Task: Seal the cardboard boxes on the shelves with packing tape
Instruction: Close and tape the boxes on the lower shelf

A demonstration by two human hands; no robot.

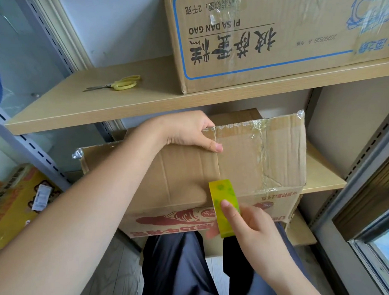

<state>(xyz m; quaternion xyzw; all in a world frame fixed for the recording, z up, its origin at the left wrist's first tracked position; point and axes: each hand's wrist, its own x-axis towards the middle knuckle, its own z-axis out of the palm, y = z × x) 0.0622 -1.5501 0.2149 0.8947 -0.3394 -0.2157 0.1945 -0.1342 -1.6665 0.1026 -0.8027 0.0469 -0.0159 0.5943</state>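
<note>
Cardboard box (190, 169) at frame centre, lying on lower shelf (324, 177); left hand (188, 132) gripping its far edge, right hand (250, 225) pinching yellow-green tape roll (222, 204) at seam. Upper-right box (273, 32) reading "PI SA DAN GAO".

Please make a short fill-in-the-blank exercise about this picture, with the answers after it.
1. The right hand holds a roll of yellow-green packing ____.
2. The left hand grips the far edge of the brown cardboard box on the ____ shelf.
3. The yellow-handled scissors lie on the ____ wooden shelf.

Answers: tape; lower; upper
</note>
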